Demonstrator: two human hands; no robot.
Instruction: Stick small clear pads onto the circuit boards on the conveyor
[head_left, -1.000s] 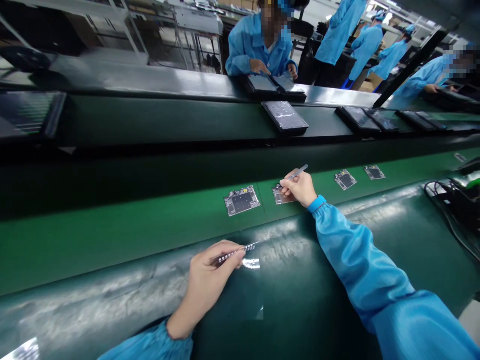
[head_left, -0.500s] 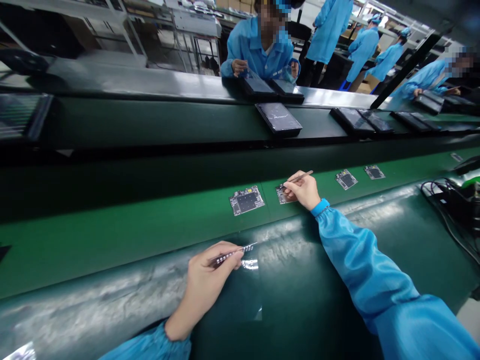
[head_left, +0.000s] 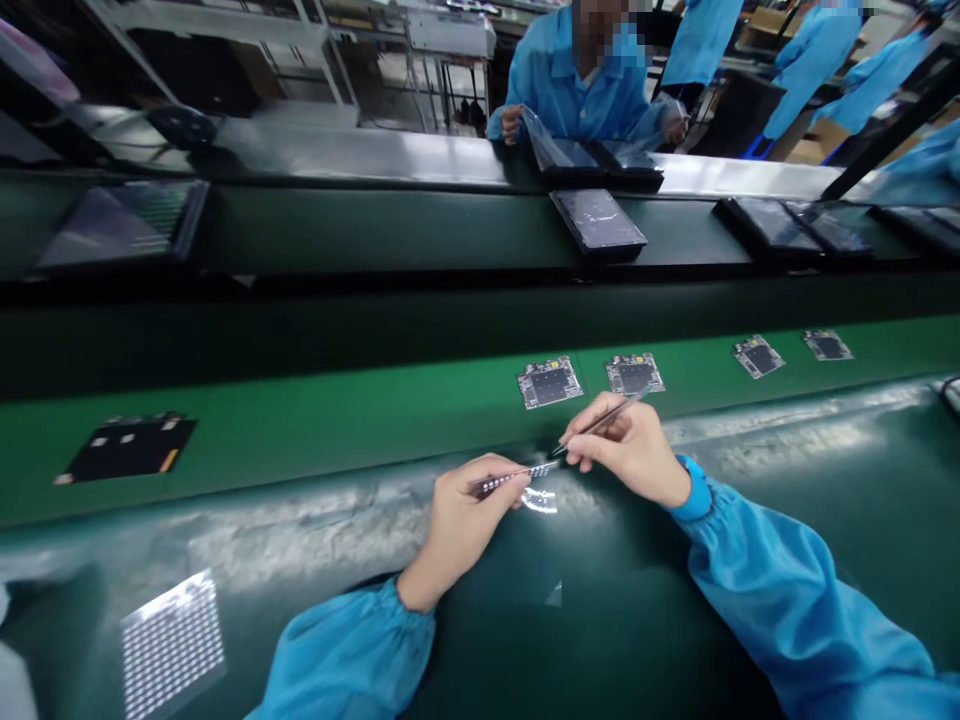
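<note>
My left hand (head_left: 472,515) is closed on a clear sticker sheet (head_left: 541,470) that bears rows of small white pieces; its thin film hangs below the fingers. In my right hand (head_left: 634,445) is a pair of metal tweezers (head_left: 606,415), gripped like a pen. The tweezer tips sit right by the sheet's far edge, though I cannot tell whether they touch it. Just beyond the hands, one circuit board (head_left: 550,382) and another circuit board (head_left: 634,373) lie on the green belt (head_left: 337,400).
A second sticker sheet (head_left: 174,640) lies at the lower left. On the belt are a black panel (head_left: 127,447) at left and further boards (head_left: 757,355) at right. Across the line, a person (head_left: 577,80) handles film over black trays; another tray (head_left: 600,222) stands nearer.
My right hand with the tweezers has come back from the second board toward the sheet in my left hand. The view has turned left, bringing the black panel and second sheet into sight.
</note>
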